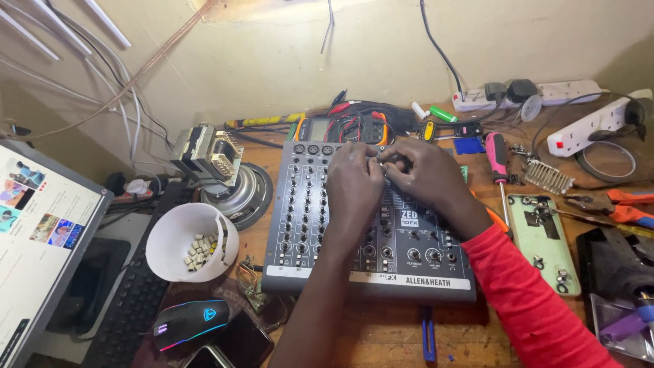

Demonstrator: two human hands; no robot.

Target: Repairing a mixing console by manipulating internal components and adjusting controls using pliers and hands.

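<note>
A grey audio mixer (306,218) with rows of small knobs lies on the wooden bench in front of me. Both my hands rest on its upper middle. My left hand (353,184) lies palm down over the panel, fingers bent at the top edge. My right hand (424,172) meets it from the right, its fingertips pinched together at a small part by the left hand's fingers; the part itself is too small to make out. My right arm wears a red sleeve (531,300).
A white bowl (178,235) of small knobs sits left of the mixer, a speaker (238,194) and transformer (204,153) behind it. A multimeter (344,127), pink-handled screwdriver (497,155), power strips (545,92), a green plate (545,238), a mouse (191,320), keyboard and monitor (41,232) surround.
</note>
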